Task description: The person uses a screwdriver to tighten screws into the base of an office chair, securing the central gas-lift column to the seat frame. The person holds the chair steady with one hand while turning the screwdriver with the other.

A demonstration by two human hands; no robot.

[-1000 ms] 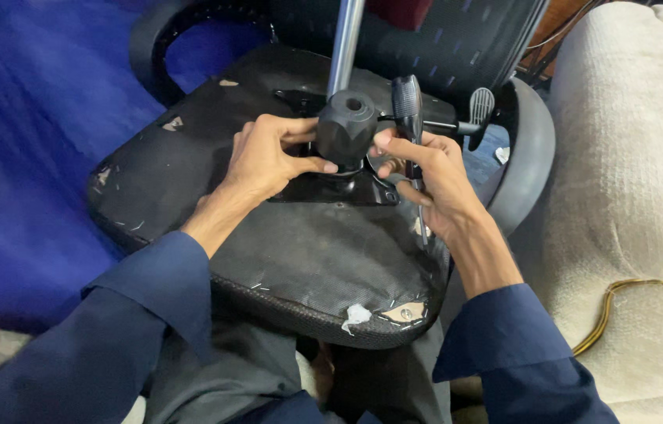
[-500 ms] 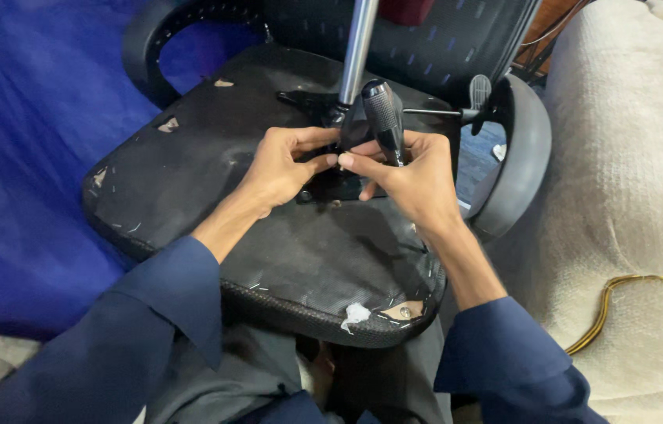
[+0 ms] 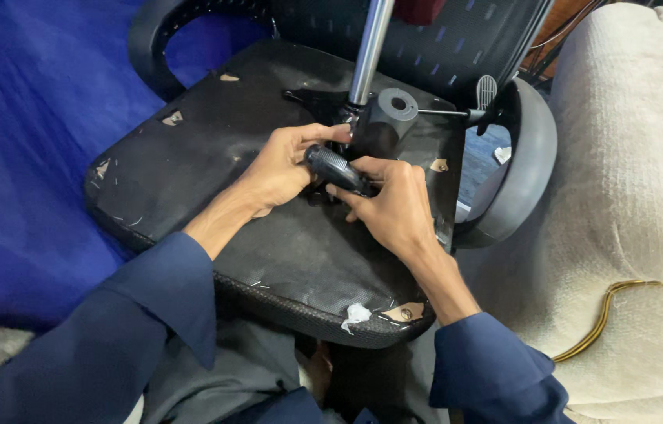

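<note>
An office chair is seen upside down, with the black underside of its seat (image 3: 214, 157) facing up. A shiny metal post (image 3: 368, 47) stands up from the middle of the seat bottom, and a grey tube-shaped piece (image 3: 394, 114) sits just beside the foot of that post. A small black handle with ridges (image 3: 335, 169) is held between the two hands, close to the foot of the post. The left hand (image 3: 284, 166) is curled, and its thumb and fingers are closed around the near end of the handle. The right hand (image 3: 394, 208) is also partly closed — its fingers are wrapped over the other end of the handle, with the thumb pressed on top. Both arms are covered by dark blue sleeves (image 3: 143, 314). A thin lever with a flat black paddle (image 3: 487, 93) sticks out to the right of the post. A curved black armrest (image 3: 524, 165) is seen at the right edge of the seat, against a cream cushion (image 3: 630, 173) — a yellow cord (image 3: 622, 302) lies on it. A blue cloth (image 3: 25, 126) is spread on the left.
</note>
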